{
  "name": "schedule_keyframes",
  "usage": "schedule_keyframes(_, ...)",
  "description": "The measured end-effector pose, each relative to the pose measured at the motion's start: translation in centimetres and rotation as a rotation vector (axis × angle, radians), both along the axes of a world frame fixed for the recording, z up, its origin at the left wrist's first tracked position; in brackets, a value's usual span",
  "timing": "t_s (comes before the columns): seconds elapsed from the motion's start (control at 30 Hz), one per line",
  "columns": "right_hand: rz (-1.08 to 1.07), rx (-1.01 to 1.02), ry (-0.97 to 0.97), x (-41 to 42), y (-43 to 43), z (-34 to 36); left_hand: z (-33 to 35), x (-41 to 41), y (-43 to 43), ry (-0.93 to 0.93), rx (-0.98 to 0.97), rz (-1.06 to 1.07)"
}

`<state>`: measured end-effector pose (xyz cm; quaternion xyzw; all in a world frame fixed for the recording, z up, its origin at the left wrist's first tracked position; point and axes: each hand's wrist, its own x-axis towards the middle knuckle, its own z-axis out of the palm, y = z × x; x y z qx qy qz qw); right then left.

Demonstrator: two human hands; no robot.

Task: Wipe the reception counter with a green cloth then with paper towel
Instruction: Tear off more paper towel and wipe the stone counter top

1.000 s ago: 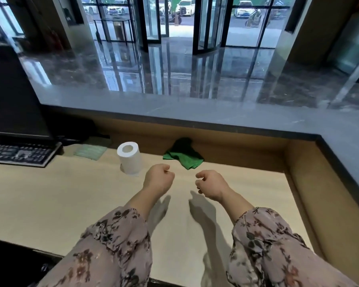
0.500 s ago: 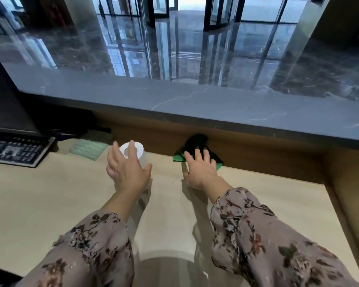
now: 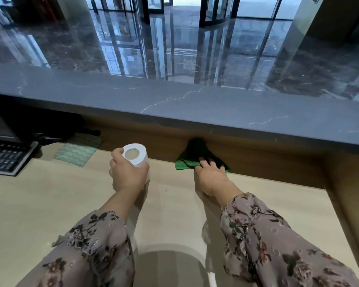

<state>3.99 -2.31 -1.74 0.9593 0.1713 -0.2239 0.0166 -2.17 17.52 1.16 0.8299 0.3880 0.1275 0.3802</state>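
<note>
Both reaches have landed: left grip point(image 3: 129, 177) now wraps the roll point(image 3: 141, 156), right grip point(image 3: 211, 179) flat on cloth point(image 3: 183, 164); wiping looks ready.

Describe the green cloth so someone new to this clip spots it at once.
Find the grey stone counter ledge crossing the view; below it, against the wooden panel, the green cloth lies on the desk, touched by the right hand. It is dark, plain and crumpled, unlike the paler, textured green mat left of the paper roll.
</note>
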Motion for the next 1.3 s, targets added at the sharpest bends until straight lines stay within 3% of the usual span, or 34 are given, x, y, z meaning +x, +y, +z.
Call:
schedule_keyframes(0.57,-0.167,0.027,-0.064,-0.5,-15.2,0.3,-0.2,6.1,-13.6,0.065,0.007,-0.358)
schedule_keyframes(1.03,-0.056,-0.220,-0.116,0.5,-14.6,1.6,-0.9,6.6,-14.5,0.060,0.001,-0.347)
schedule_keyframes(1.3,-0.137,-0.146,-0.016,-0.6,-14.3,2.3,-0.9,5.6,-14.7,0.080,0.030,-0.349)
